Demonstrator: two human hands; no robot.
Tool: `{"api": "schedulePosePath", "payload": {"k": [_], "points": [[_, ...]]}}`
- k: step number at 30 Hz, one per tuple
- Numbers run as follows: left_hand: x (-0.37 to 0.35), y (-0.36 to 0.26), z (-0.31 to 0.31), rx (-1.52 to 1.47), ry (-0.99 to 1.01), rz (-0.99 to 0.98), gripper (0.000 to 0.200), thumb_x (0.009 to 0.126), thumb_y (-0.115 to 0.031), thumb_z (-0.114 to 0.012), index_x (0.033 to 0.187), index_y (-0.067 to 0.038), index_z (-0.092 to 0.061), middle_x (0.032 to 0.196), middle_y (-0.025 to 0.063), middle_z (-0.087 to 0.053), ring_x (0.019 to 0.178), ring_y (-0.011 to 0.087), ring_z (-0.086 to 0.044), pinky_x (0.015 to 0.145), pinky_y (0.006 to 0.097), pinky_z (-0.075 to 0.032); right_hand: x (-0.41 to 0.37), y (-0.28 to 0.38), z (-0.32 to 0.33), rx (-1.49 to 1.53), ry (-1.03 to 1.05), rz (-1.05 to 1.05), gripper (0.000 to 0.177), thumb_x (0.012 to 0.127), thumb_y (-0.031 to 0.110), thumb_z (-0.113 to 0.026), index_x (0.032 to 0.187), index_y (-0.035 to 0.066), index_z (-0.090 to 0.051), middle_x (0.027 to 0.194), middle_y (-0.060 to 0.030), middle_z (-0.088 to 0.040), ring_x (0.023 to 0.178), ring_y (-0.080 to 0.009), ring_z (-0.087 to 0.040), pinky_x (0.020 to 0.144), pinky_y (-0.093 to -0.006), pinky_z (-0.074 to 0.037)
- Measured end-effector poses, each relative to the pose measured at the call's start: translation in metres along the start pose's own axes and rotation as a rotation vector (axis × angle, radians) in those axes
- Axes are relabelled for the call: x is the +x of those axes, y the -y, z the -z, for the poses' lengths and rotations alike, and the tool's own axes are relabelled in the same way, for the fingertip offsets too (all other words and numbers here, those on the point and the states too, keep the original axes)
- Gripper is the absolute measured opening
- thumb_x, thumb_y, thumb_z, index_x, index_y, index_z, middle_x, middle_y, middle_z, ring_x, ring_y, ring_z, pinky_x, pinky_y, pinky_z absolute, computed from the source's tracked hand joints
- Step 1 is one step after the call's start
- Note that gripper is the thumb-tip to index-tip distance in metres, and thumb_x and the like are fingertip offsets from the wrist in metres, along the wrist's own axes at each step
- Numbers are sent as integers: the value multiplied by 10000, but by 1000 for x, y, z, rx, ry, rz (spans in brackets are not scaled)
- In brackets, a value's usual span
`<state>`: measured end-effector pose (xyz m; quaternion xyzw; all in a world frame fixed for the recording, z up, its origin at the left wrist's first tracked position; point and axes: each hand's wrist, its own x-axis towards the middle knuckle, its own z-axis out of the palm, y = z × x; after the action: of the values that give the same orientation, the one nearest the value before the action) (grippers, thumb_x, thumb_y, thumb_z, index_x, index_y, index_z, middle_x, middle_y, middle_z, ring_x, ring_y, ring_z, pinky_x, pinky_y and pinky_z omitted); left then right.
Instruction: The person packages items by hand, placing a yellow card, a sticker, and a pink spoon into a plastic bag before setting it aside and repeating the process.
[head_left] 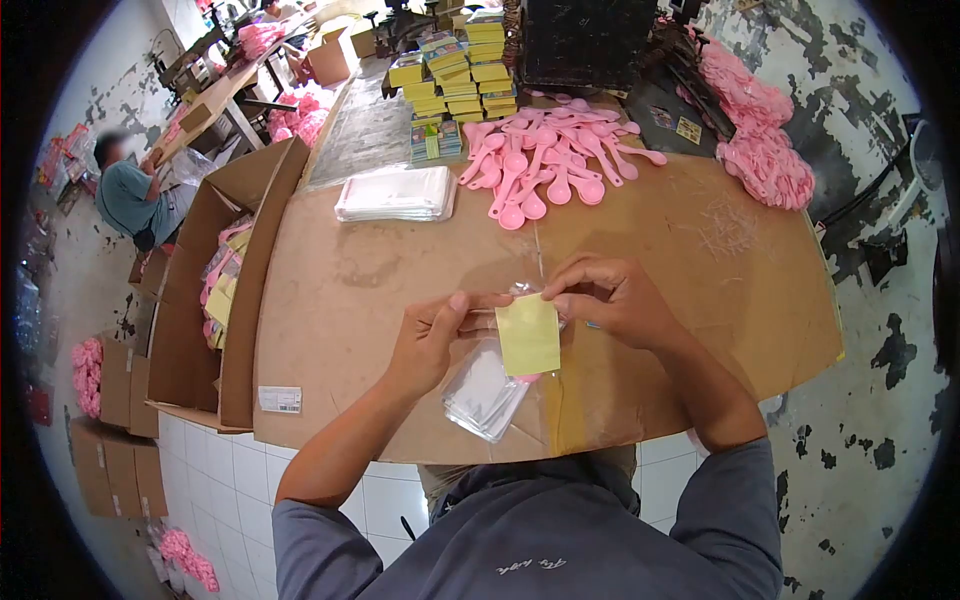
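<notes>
A yellow card point(529, 337) is held up over the middle of the cardboard-covered table, with crinkled clear plastic point(522, 289) at its upper edge and a bit of pink showing below it. My left hand point(428, 338) pinches at its upper left corner, thumb above the stretched fingers. At the upper right corner, the thumb and forefinger of my right hand point(610, 296) close on it. Just under the card, towards my body, lies a small stack of clear plastic bags point(487, 392). What else sits behind the card is hidden.
Pink spoons point(545, 165) are heaped beyond my hands, beside a larger stack of clear bags point(395, 194). Yellow card stacks point(460, 75) stand farther back. An open carton point(265, 210) with packed pieces adjoins the left edge. A person point(140, 195) sits beyond it.
</notes>
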<state>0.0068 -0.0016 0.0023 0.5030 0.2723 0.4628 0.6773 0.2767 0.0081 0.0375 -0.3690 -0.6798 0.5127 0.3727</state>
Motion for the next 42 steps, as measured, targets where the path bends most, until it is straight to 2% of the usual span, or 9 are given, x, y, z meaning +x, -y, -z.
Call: {"api": "schedulePosePath", "payload": {"k": [10,19,24,28,30,37,39,40,42], "points": [[3,5,-3,210,-25,55,255,1014,-59,-638,1254,14,-684,1202,113,-724,1024,130,-684,882,285,-580,2,-10,-2,77,-6,-81,159,921,30,-727,1057,-40,-686,962,-67,-723,875,-108,-672,789,-278,-551],[2,-6,-7,190,-83,27,304,1011,-69,-641,1308,-4,-645,1165,98,-734,1001,145,-697,894,309,-587,-2,-1,-12,-16,117,-25,557,847,12,-784,1329,13,-504,1055,-47,-650,875,-100,-619,766,-261,-506],[0,-19,-22,257,-140,-109,368,972,-47,-693,1325,-4,-599,1076,91,-731,961,142,-700,895,296,-580,-2,7,-12,21,72,-10,558,851,-13,-761,1348,19,-508,1019,-47,-647,887,-100,-621,786,-268,-512],[-4,-21,6,410,70,86,312,931,-5,-721,1228,5,-626,1023,78,-718,928,138,-704,835,273,-568,-6,13,-7,5,58,-14,491,876,17,-752,1326,13,-555,1014,-56,-663,939,-122,-644,848,-279,-527],[-12,-29,18,459,62,57,282,931,-3,-717,1200,-7,-632,1003,67,-724,887,117,-705,772,257,-553,-15,25,14,-300,45,61,435,883,45,-754,1285,5,-591,1044,-64,-676,969,-145,-660,879,-300,-535],[-87,-159,127,1281,-848,-717,192,906,64,-682,1086,1,-661,982,64,-681,924,173,-692,786,297,-555,-102,-20,211,258,-195,100,330,948,88,-645,1268,15,-607,1166,-110,-682,1092,-245,-665,995,-414,-516],[-92,-196,185,1593,-861,-892,161,934,28,-667,1092,3,-658,981,91,-671,948,207,-687,803,322,-556,-113,-38,204,-1285,-731,-250,341,986,127,-617,1299,-3,-588,1288,-162,-643,1203,-309,-619,1072,-457,-462],[-93,-208,220,1687,-887,-813,140,947,-23,-676,1087,-9,-669,1001,101,-683,930,214,-695,796,334,-566,-126,-49,201,-1659,-653,-203,359,1006,150,-598,1326,-12,-573,1344,-181,-609,1256,-331,-582,1103,-457,-431],[-92,-215,292,1800,-916,-675,141,958,-82,-677,1086,-24,-680,1021,115,-691,908,249,-700,796,358,-570,-143,-65,185,-1474,-648,-160,392,1031,176,-576,1372,-16,-552,1426,-201,-554,1343,-349,-516,1151,-440,-378]]}}
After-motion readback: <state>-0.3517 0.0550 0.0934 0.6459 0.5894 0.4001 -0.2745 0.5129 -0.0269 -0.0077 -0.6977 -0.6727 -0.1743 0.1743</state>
